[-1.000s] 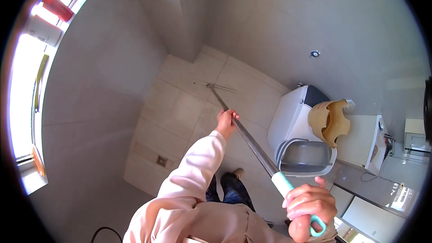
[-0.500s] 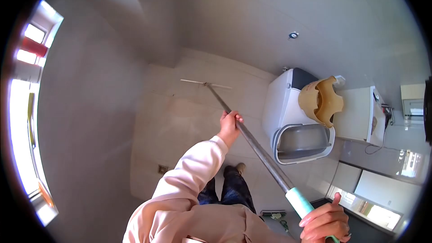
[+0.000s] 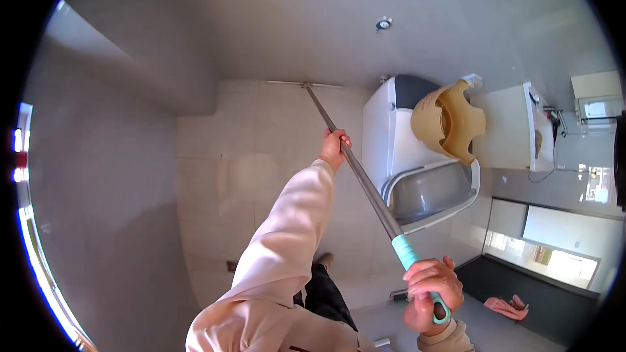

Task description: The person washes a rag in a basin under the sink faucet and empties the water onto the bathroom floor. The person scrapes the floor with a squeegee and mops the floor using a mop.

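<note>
A long-handled floor squeegee runs slantwise across the view, with a grey metal pole and a turquoise end grip. My left hand is closed round the pole, arm stretched forward. Down at the grip's end, my right hand is wrapped round the turquoise part, and its looped tip shows below the fingers. The thin, wide squeegee head lies on the pale tiled floor along the foot of the far wall.
Right of the pole stands a white box-shaped unit with a tan notched tub-like object on it and a grey basin in front. A sink stands farther right. Pink slippers lie lower right. A floor drain is lower left.
The squeegee head has moved forward to the wall's foot. Both hands keep their hold on the pole, and my right hand has shifted left in view. My view has turned, and pink slippers now show.
</note>
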Tool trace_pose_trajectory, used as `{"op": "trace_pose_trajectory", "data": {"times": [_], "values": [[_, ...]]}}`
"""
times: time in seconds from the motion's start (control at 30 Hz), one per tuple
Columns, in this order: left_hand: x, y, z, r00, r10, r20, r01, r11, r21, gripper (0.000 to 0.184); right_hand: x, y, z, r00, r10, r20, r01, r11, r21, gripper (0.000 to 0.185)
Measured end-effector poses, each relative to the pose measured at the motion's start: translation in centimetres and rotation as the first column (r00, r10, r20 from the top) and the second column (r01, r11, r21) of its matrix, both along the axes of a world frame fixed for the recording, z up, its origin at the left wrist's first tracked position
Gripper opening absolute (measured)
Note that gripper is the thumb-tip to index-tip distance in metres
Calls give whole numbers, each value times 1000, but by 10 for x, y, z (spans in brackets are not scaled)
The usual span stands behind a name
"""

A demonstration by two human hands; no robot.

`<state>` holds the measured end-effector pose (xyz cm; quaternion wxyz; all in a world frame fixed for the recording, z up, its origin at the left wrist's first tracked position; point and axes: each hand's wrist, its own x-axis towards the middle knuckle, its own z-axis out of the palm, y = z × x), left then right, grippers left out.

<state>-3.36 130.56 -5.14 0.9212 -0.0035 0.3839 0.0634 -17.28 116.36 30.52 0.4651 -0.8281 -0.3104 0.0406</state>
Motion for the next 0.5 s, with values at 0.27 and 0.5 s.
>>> {"op": "trace_pose_trajectory", "data": {"times": [0.27, 0.5], "values": [[-88, -82, 59, 995, -73, -62, 85, 973, 215, 15, -15, -56, 84, 989, -137, -52, 136, 990, -22, 31], [-83, -123, 88, 990, -26, -136, 47, 987, 153, 16, -26, -101, 94, 946, -291, -144, 314, 931, 184, 30]]}}
